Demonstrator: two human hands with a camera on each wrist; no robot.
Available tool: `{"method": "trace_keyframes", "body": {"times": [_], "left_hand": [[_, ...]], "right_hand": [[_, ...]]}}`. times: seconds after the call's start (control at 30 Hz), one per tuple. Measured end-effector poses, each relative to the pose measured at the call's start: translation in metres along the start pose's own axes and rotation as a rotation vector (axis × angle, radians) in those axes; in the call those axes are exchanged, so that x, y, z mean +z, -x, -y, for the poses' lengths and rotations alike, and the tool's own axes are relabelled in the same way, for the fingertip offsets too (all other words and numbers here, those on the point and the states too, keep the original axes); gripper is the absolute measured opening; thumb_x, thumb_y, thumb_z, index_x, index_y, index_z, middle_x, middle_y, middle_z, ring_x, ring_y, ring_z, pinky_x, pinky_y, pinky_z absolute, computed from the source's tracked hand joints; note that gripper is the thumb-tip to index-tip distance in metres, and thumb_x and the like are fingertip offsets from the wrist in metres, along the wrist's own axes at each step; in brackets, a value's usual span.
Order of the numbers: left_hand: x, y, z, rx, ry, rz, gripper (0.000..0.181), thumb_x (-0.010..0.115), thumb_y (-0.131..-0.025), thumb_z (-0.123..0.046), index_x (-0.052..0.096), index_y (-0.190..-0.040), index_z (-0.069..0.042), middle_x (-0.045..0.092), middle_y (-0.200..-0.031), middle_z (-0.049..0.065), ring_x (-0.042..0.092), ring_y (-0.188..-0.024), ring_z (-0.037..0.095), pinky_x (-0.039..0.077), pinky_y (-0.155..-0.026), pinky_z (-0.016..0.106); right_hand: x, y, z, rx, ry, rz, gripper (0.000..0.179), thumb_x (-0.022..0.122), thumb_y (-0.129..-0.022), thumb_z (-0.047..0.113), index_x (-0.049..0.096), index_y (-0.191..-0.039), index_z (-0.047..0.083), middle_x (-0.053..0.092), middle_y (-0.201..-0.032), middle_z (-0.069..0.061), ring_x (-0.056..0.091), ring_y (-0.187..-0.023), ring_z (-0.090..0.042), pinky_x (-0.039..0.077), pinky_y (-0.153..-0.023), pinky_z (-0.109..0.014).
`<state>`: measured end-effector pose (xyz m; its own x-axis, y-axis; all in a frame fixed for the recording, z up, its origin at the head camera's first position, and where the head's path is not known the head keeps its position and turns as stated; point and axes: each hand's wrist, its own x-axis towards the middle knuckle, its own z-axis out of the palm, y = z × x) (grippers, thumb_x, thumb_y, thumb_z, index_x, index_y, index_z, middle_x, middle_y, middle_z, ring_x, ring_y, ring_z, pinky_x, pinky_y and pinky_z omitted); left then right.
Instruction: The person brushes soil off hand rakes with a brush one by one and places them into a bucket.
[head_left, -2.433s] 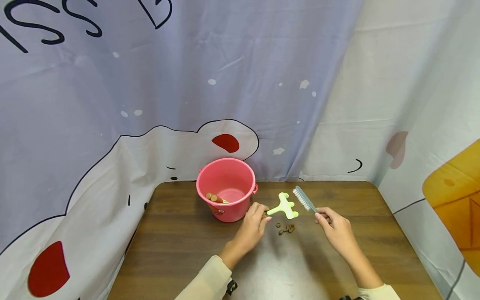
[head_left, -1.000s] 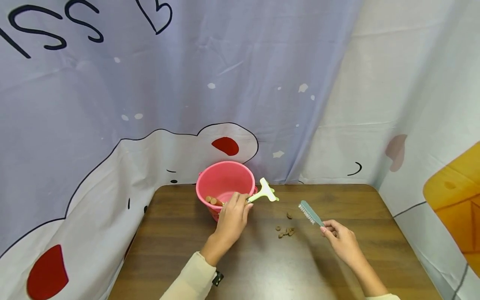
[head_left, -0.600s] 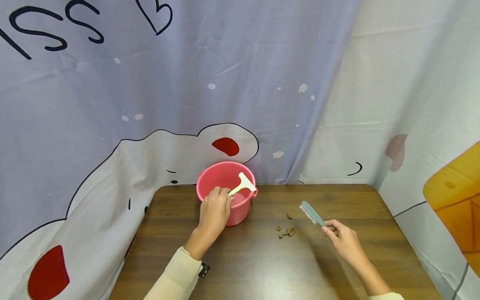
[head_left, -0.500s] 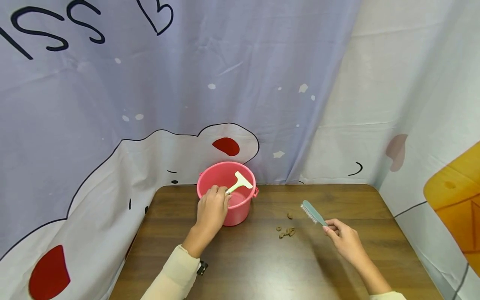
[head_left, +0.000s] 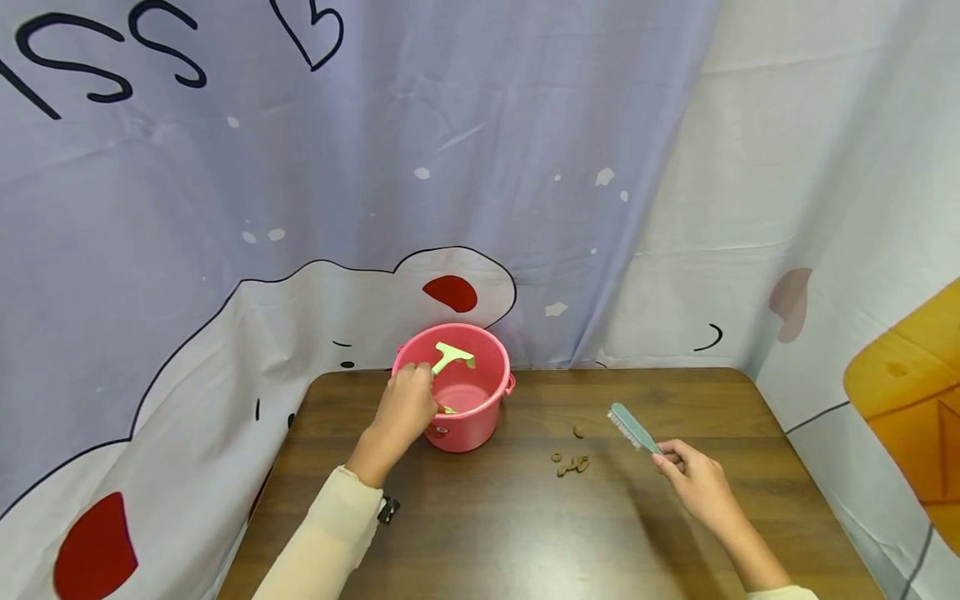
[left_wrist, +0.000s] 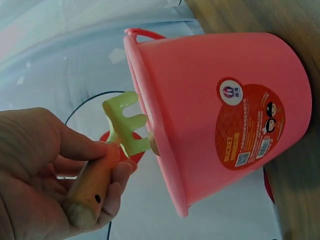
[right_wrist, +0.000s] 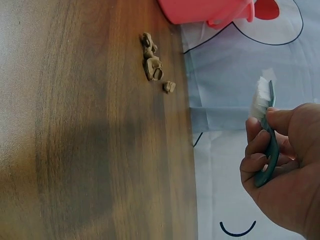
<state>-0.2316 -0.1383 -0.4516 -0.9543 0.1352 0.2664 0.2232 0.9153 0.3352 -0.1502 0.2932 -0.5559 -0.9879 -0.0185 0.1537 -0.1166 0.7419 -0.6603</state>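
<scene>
My left hand (head_left: 405, 404) grips the wooden handle of a small garden hand rake (head_left: 452, 355) with light green prongs. In the left wrist view the rake (left_wrist: 120, 122) stands just outside the rim of a pink bucket (left_wrist: 200, 60); in the head view its prongs overlap the bucket's mouth. Another wooden-handled tool (head_left: 447, 409) lies inside the bucket, mostly hidden. On the right, my right hand (head_left: 697, 479) pinches the handle of a grey-green brush (head_left: 632, 425) with white bristles, raised over the table. Several brown clumps (head_left: 576, 466) lie left of the brush.
The bucket stands near the back edge of a brown wooden table (head_left: 510, 542). A printed curtain (head_left: 375, 167) hangs right behind the table and along its sides. One more brown piece (head_left: 578, 432) lies apart from the other clumps.
The left hand has carried the hand rake leftward from above the clumps to the bucket, turning its prongs. One brown piece now shows apart. The right hand with the brush has shifted slightly right and lower.
</scene>
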Motion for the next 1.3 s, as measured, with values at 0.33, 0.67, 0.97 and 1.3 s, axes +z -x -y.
{"method": "trace_keyframes", "body": {"times": [0.33,0.67,0.97,1.3], "left_hand": [[-0.003,-0.018,0.012,-0.149,0.067,0.214,0.040,0.096,-0.070,-0.019,0.058,-0.067,-0.007,0.051,-0.066,0.004,0.051,-0.067,0.019,0.046,-0.059,0.031],[0.000,-0.036,0.022,-0.148,0.063,0.251,0.028,0.068,-0.092,-0.004,0.057,-0.066,-0.006,0.048,-0.061,0.001,0.048,-0.065,0.020,0.045,-0.063,0.034],[0.006,-0.049,0.017,-0.164,0.075,0.328,0.035,0.074,-0.078,0.004,0.047,-0.059,-0.010,0.036,-0.055,-0.003,0.039,-0.053,0.013,0.038,-0.047,0.024],[0.016,-0.056,0.020,-0.130,0.068,0.307,0.039,0.059,-0.080,0.010,0.040,-0.056,-0.013,0.030,-0.055,-0.004,0.037,-0.055,0.014,0.031,-0.048,0.025]], "right_hand": [[0.000,0.000,-0.004,0.003,0.013,-0.030,0.018,0.069,-0.098,0.013,0.070,-0.112,0.001,0.076,-0.090,-0.003,0.069,-0.074,-0.011,0.052,-0.065,-0.026],[-0.003,0.000,-0.005,-0.012,0.008,-0.036,0.017,0.069,-0.098,0.011,0.070,-0.111,-0.001,0.076,-0.089,-0.005,0.072,-0.076,-0.021,0.053,-0.064,-0.025],[-0.003,0.001,-0.007,0.008,0.004,-0.018,0.019,0.069,-0.098,0.012,0.069,-0.112,-0.002,0.076,-0.091,-0.005,0.072,-0.077,-0.021,0.053,-0.065,-0.025],[-0.003,0.003,-0.008,0.023,0.002,0.002,0.022,0.069,-0.098,0.013,0.069,-0.114,-0.002,0.075,-0.092,-0.005,0.070,-0.076,-0.014,0.053,-0.065,-0.024]]}}
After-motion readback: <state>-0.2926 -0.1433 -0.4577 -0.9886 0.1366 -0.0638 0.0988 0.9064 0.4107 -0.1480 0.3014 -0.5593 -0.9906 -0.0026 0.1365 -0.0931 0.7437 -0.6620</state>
